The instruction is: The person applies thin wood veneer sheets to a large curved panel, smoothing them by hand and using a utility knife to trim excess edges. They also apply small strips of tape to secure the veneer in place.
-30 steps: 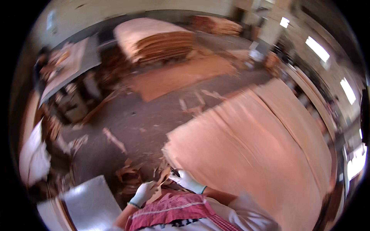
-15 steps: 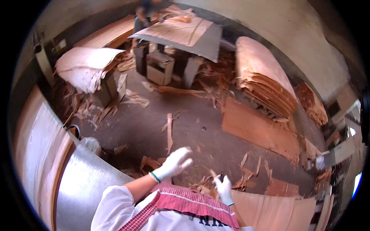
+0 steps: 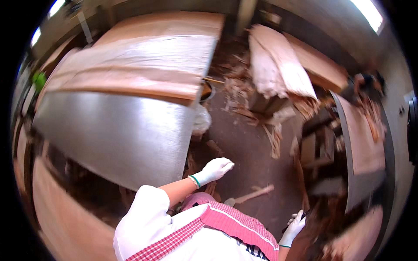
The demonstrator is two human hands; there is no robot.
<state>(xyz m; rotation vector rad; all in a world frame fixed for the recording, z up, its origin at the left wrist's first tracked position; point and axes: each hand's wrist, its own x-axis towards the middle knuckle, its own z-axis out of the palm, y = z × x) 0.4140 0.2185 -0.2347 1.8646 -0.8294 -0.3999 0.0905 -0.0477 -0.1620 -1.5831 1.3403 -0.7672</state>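
Observation:
My left hand [image 3: 214, 170], in a white glove with a green cuff edge, hangs over the floor beside the metal-topped table [image 3: 117, 130]. Its fingers are curled together and I see nothing in them. Lower right, my gloved right hand [image 3: 294, 227] is closed around a small dark object [image 3: 304, 213] that sticks out past the fingers; its kind is too blurred to tell. Pale wood veneer sheets [image 3: 130, 67] lie stacked on the far part of the metal table, some way from either hand.
A drooping veneer stack [image 3: 283, 65] rests on a block ahead. Torn veneer scraps [image 3: 237, 89] litter the floor around it, and a long strip [image 3: 254, 193] lies near me. At right stands another table [image 3: 365, 187] bearing a sheet, with a co-worker [image 3: 368, 85] behind. A plastic bag [image 3: 201, 119] sits beside the metal table.
My view has swung left, bringing the metal table and its veneer into the middle left. My right hand is now farther from my left, lower and to the right.

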